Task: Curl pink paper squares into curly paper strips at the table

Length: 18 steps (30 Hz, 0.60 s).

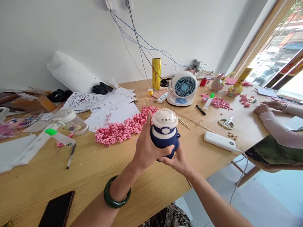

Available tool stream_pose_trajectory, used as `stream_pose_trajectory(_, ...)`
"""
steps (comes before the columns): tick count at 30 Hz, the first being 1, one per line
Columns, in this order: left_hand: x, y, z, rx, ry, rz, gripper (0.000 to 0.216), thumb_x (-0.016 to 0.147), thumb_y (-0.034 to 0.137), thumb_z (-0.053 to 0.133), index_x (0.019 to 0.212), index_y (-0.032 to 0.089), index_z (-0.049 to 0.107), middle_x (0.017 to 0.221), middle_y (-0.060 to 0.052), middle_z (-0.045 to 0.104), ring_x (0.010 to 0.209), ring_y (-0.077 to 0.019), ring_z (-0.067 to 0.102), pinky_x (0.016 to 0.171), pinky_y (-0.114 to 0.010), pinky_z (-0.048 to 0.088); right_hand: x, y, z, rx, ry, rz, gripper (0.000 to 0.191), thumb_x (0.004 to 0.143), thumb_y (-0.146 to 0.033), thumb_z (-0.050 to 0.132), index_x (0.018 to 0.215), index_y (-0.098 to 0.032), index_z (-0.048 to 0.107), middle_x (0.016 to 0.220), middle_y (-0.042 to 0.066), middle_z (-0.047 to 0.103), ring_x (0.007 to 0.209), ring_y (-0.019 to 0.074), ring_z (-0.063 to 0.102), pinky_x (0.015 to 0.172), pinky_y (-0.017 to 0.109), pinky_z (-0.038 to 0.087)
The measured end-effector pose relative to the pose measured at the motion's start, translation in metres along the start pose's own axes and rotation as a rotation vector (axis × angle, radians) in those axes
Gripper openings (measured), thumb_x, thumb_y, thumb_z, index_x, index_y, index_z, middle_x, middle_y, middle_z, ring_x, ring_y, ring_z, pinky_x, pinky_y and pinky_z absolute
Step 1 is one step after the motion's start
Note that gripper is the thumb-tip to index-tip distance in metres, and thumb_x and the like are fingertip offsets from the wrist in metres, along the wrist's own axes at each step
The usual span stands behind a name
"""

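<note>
Above the table's front part I hold a squat navy and white water bottle (164, 138) with a clear dome lid, a small animal face and a side loop. My left hand (145, 148), a green bangle on its wrist, is wrapped round the bottle's left side. My right hand (178, 162) grips its lower right side near the base, with some fingers hidden behind it. Just behind the bottle lies a long heap of pink paper pieces (118, 130). A white fan (183, 88) stands farther back.
At right are a white power bank (219, 141) with a cable, scissors (226, 122), a black marker (201, 109) and another person's hands (267, 107). At left lie a clear jug (71, 122), a glue bottle (60, 137), a pen (71, 156) and a phone (56, 209).
</note>
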<state>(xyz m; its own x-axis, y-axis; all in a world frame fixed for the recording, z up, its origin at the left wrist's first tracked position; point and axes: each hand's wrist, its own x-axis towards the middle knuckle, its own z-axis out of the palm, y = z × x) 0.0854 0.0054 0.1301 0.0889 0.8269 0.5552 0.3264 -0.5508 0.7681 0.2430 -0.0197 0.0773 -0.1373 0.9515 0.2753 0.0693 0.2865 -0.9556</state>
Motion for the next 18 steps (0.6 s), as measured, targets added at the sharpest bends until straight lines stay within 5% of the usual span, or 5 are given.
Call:
stream_pose_trajectory(3, -0.015, 0.015, 0.001, 0.050, -0.019, -0.022, 0.129, 0.056, 0.038, 0.095, 0.162, 0.030, 0.023, 0.161, -0.018, 0.041, 0.148, -0.0413, 0.042, 0.116, -0.057, 0.044, -0.024, -0.002, 0.000, 0.085, 0.071, 0.035, 0.106, 0.066, -0.054, 0.088, 0.151, -0.019, 0.035, 0.148, 0.020, 0.056, 0.136, 0.0343, 0.058, 0.114, 0.052, 0.050)
stream_pose_trajectory(5, -0.019, 0.024, -0.004, -0.021, -0.137, -0.058, 0.139, 0.051, 0.048, 0.097, 0.164, 0.032, 0.018, 0.152, -0.019, 0.051, 0.139, -0.0403, 0.053, 0.107, -0.053, 0.053, -0.038, -0.003, -0.003, 0.128, 0.060, 0.056, 0.104, 0.064, -0.054, 0.090, 0.148, -0.019, 0.039, 0.145, 0.020, 0.059, 0.134, 0.0354, 0.060, 0.114, 0.053, 0.050)
stream_pose_trajectory(9, -0.016, 0.042, -0.010, -0.205, -0.254, -0.102, 0.132, 0.057, 0.054, 0.093, 0.163, 0.034, 0.018, 0.153, -0.016, 0.052, 0.145, -0.0375, 0.047, 0.113, -0.054, 0.048, -0.061, -0.006, -0.013, 0.190, 0.007, 0.026, 0.095, 0.064, -0.052, 0.091, 0.143, -0.020, 0.047, 0.143, 0.018, 0.061, 0.133, 0.0361, 0.060, 0.115, 0.055, 0.047)
stream_pose_trajectory(13, -0.015, 0.062, 0.001, -0.380, -0.299, -0.145, 0.103, 0.067, 0.039, 0.088, 0.157, 0.027, 0.037, 0.144, -0.012, 0.062, 0.129, -0.0298, 0.064, 0.105, -0.039, 0.056, -0.080, -0.007, -0.018, 0.153, 0.012, 0.054, 0.097, 0.061, -0.049, 0.093, 0.141, -0.019, 0.047, 0.142, 0.019, 0.062, 0.133, 0.0371, 0.060, 0.113, 0.055, 0.048)
stream_pose_trajectory(18, -0.021, 0.075, 0.014, -0.343, -0.234, -0.225, 0.083, 0.062, 0.032, 0.085, 0.138, 0.018, 0.057, 0.130, -0.011, 0.071, 0.115, -0.0271, 0.070, 0.098, -0.032, 0.058, -0.096, -0.008, -0.018, 0.160, 0.033, 0.057, 0.094, 0.062, -0.047, 0.092, 0.140, -0.019, 0.047, 0.140, 0.018, 0.063, 0.129, 0.0361, 0.062, 0.110, 0.052, 0.051)
